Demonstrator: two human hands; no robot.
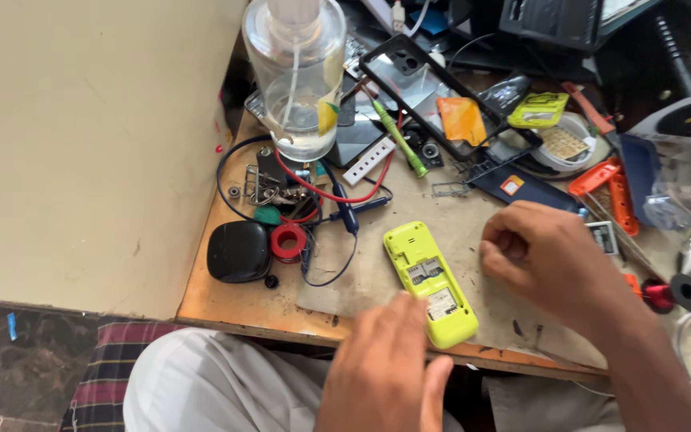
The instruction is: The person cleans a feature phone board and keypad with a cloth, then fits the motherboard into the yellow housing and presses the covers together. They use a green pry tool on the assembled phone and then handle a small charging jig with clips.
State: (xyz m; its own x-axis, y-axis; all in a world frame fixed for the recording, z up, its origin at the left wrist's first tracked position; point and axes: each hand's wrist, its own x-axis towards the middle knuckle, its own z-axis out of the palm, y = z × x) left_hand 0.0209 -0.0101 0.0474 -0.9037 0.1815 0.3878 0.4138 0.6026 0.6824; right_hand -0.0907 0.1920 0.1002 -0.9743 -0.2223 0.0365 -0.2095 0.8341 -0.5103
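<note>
A bright yellow-green phone body (428, 276) lies back side up on the wooden bench (225, 300), its back cover off and the card slots showing. My left hand (385, 368) rests at the phone's near end, fingers touching its lower edge. Just right of the phone, my right hand (541, 256) hovers with fingers curled into a loose fist; whether it pinches something small is hidden. A matching yellow-green cover (539, 110) lies further back on the bench.
A clear glass bottle (296, 72) stands at the back left. Red and blue wires (333, 196), a red tape roll (288, 240), a black pouch (237, 252), a green screwdriver (400, 138), a black phone frame (433, 88) and orange parts (613, 192) crowd the bench. A beige wall is at left.
</note>
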